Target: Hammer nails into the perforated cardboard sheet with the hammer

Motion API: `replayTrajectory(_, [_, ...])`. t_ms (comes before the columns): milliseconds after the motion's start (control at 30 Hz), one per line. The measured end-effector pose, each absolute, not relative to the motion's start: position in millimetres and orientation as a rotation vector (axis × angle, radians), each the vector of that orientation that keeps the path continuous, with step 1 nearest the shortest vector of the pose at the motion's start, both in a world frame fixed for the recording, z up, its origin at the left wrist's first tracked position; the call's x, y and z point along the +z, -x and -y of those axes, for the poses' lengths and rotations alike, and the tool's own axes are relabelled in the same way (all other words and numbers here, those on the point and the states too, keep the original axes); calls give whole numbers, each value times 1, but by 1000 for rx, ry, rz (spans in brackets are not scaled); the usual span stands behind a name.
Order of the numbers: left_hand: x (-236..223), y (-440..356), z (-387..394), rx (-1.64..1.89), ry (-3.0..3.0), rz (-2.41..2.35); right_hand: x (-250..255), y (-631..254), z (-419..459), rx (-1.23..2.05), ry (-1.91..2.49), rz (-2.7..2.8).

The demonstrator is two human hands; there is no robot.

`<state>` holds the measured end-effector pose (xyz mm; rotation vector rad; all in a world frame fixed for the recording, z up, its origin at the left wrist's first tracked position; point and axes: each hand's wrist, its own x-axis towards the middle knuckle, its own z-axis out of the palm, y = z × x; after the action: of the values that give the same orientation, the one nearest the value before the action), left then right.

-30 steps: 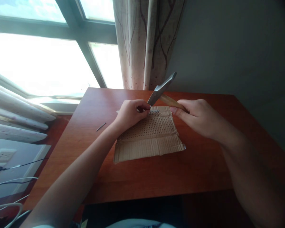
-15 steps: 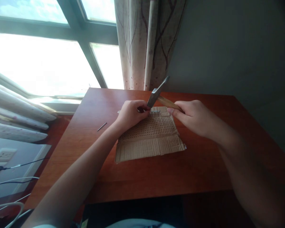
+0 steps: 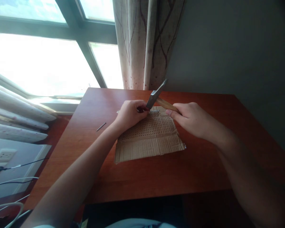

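Note:
My right hand [image 3: 193, 118] is wrapped round the wooden handle of a hammer [image 3: 167, 104]. The hammer's steel head slants down, its lower face at the fingertips of my left hand [image 3: 131, 112]. Those fingers are closed in a pinch over the far edge of a cardboard piece [image 3: 149, 147]; a nail seems to be between them, mostly hidden by fingers and hammer. Just right of the pinch, a row of short metal nails [image 3: 154, 111] stands along the cardboard. Many small holes dot its middle. A loose nail [image 3: 101, 126] lies on the table left of my wrist.
The reddish-brown wooden table [image 3: 144, 180] carries the cardboard. Beyond its back edge hang a patterned curtain [image 3: 135, 47] and a bright window [image 3: 38, 66]. At the lower left are a wall socket [image 3: 4, 155] and several cables [image 3: 14, 182].
The hammer head has come down and slightly left onto the left fingertips, and my right hand has moved left with it. My left hand and the cardboard stay in place.

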<state>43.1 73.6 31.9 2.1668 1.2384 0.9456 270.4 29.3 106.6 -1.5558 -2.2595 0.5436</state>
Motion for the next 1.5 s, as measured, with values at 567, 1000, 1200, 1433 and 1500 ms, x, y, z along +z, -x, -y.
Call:
replayTrajectory(567, [37,-30,-31,729,-2627,-1202,108,-274,-30,542,1585,2250])
replayTrajectory(1000, [36,-31,-30,694,-2736,-1286,116,-268,-31,523,1673,2289])
replayTrajectory(1200, [37,-31,-29,688,-2750,-1281,118,-267,-29,476,1680,2282])
replayTrajectory(1433, [39,-32,-30,704,-2746,-1264,113,-263,-28,505,1710,2311])
replayTrajectory(1500, [38,-32,-30,709,-2754,-1256,113,-263,-28,505,1712,2312])
